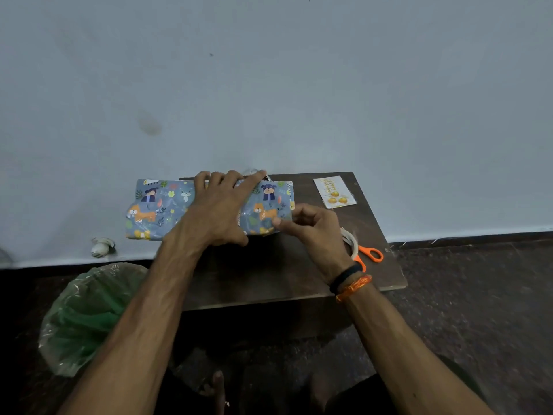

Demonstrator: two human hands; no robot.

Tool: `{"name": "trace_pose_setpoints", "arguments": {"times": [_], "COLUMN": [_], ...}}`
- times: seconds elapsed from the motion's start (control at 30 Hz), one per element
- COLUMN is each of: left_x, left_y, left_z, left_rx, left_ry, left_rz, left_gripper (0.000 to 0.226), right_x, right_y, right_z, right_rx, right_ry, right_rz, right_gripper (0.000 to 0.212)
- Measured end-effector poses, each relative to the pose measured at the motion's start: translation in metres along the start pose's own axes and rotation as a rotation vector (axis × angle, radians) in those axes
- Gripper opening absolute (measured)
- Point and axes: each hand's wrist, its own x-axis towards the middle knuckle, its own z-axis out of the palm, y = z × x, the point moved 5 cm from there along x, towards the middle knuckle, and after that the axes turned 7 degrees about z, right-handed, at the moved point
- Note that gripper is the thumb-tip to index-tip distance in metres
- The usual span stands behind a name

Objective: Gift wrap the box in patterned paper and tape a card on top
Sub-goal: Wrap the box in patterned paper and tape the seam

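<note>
Pale blue-grey wall fills the upper view, and against its foot stands a small dark wooden bench [299, 274] on a dark floor. On the bench's far left part lies the box wrapped in patterned paper [167, 209] (blue, printed with cartoon dogs, bears and leaves), its left end overhanging the bench edge. The left hand [221, 208] lies flat across the top of the parcel, fingers spread and straight, pressing the paper down. The right hand [311, 227] is at the parcel's right end, thumb and fingers curled in and pinching the paper's edge there. A black band and an orange thread circle the right wrist. The card [335, 192], white with gold print, lies at the bench's far right corner, apart from the parcel. A tape roll [350, 241] and orange-handled scissors [371, 254] sit near the right edge, partly hidden behind the right wrist. A clear bag with green contents [86, 316] rests on the floor at the left.
</note>
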Motion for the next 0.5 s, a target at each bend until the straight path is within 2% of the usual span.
{"name": "trace_pose_setpoints", "arguments": {"times": [0.17,0.23,0.4,0.5], "left_x": [-0.002,-0.003,0.0,0.0], "left_y": [-0.005,-0.003,0.007,0.012], "left_z": [0.0,0.0,0.009,0.014], "left_rx": [-0.099,-0.116,-0.022,0.066], "left_ry": [-0.028,-0.055,-0.082,-0.08], "left_rz": [0.015,0.035,0.065,0.064], "left_gripper": [0.126,0.126,0.122,0.122], "right_x": [-0.01,-0.016,-0.026,-0.029], "right_y": [-0.004,-0.005,0.009,0.01], "right_z": [-0.001,0.0,-0.003,-0.004], "right_rx": [-0.241,-0.256,-0.151,0.068], "right_ry": [0.125,0.154,0.206,0.188], "right_rz": [-0.061,-0.073,0.049,0.125], "right_gripper": [0.022,0.024,0.02,0.013]}}
